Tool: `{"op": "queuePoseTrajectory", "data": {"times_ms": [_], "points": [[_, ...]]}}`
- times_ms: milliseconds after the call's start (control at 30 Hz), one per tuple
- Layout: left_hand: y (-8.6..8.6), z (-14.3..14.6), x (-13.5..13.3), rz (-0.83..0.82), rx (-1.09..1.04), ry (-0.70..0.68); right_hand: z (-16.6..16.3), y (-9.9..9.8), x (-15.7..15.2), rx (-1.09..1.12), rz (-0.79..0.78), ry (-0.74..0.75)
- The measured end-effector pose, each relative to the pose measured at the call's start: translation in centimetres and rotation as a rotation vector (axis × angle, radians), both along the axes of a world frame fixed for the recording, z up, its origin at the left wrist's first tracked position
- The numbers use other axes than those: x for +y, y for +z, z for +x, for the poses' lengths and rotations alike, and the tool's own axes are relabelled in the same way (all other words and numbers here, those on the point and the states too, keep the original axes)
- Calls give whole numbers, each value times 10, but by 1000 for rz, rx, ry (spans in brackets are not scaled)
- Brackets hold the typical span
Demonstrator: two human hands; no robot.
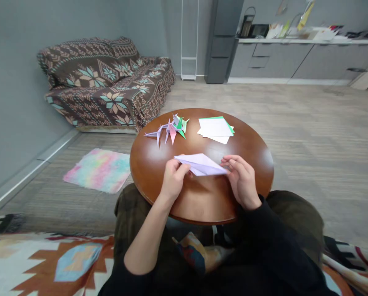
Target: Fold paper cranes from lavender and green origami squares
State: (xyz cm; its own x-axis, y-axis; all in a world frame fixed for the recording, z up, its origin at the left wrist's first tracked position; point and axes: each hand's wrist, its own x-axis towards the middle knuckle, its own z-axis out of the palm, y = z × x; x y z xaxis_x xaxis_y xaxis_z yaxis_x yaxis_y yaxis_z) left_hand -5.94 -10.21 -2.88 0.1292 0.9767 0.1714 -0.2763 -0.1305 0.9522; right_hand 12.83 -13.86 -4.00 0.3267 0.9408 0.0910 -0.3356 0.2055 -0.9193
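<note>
While both hands [174, 177] [242, 180] pinch it, folded paper [202, 164] spans their fingers [184, 167].

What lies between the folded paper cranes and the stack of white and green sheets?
Nothing: the round brown wooden table is bare between cranes and sheets, head view.

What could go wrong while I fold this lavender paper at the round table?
1. The left hand and right hand pinch the lavender paper by its ends, apparently off the table; an uneven pull could skew the crease or tear it.
2. The paper cranes and the loose stack of sheets lie near the glossy top's far edge; a bump might slide them off.
</note>
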Motion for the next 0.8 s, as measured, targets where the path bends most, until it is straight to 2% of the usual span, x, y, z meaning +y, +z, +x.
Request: {"op": "queuePoseTrajectory", "data": {"times_ms": [100, 167, 233, 300, 400, 467, 567, 633, 667, 733, 800], "points": [[6, 0, -3, -20, 182, -318, 7, 6, 0, -231, -25, 215], [10, 3, -5, -23, 259, -423, 6, 9, -1, -323, -72, 387], [12, 5, -6, -28, 276, -392, 3, 10, -1, -330, -110, 461], [12, 7, -6, -41, 250, -321, -1, 8, -1, -267, -128, 417], [10, 9, -6, -70, 207, -295, -4, 2, 0, -130, -133, 302], [8, 9, -6, -82, 195, -267, -2, 0, 1, -116, -136, 306], [4, 5, -4, -89, 220, -237, 11, 5, 1, -269, -93, 293], [2, 2, -2, -86, 303, -269, 21, 12, 1, -405, 6, 176], [2, 0, -2, -88, 348, -288, 26, 16, 1, -518, 54, 169], [2, -3, 0, -93, 410, -327, 31, 22, 1, -773, 98, 291], [3, -3, 0, -96, 439, -372, 31, 25, 1, -894, 104, 428]]}}
